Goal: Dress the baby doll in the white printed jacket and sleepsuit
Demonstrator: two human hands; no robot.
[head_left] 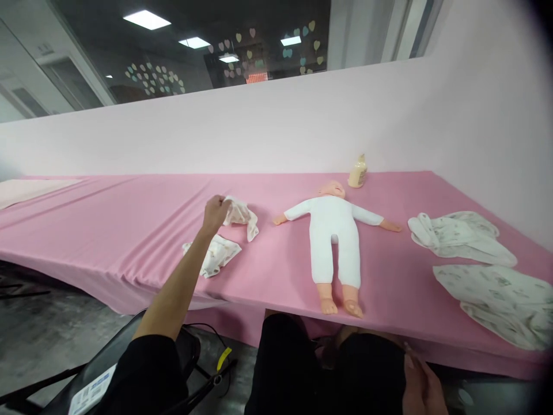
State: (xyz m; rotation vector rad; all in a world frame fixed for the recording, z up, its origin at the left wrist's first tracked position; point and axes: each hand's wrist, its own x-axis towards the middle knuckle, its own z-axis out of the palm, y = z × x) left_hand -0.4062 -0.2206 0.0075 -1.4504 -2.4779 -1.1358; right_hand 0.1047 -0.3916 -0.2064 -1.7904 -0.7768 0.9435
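Room: pale pink wall behind a long worktop (pixel 129 213) draped in pink cloth, with a dark glass pane above the wall showing ceiling lights and paper hearts.
Left hand (pixel 215 213): reached out over the worktop, fingers clenched on the edge of a small printed cloth (pixel 242 218), which is lifted at the hand and trails down to the pink cover.
Second cloth (pixel 215 255): a similar printed piece lying crumpled flat just below the held one, beside the forearm, near the front edge.
Right hand (pixel 421 386): low at the bottom of the view, below the worktop's front edge, resting by the dark-clothed lap; fingers loose, grasping nothing.
Doll (pixel 334 230): a baby doll in a white suit on its back, arms spread, head toward the wall, bare feet at the front edge; apart from the held cloth, to its right.
Bottle (pixel 358 172): small cream-coloured, upright near the wall, just beside the doll's head.
Garments: one white printed garment (pixel 458 235) bunched right of the doll, another (pixel 496 300) spread nearer the front edge.
Chair (pixel 108 357): dark folding chair on the floor, lower left.
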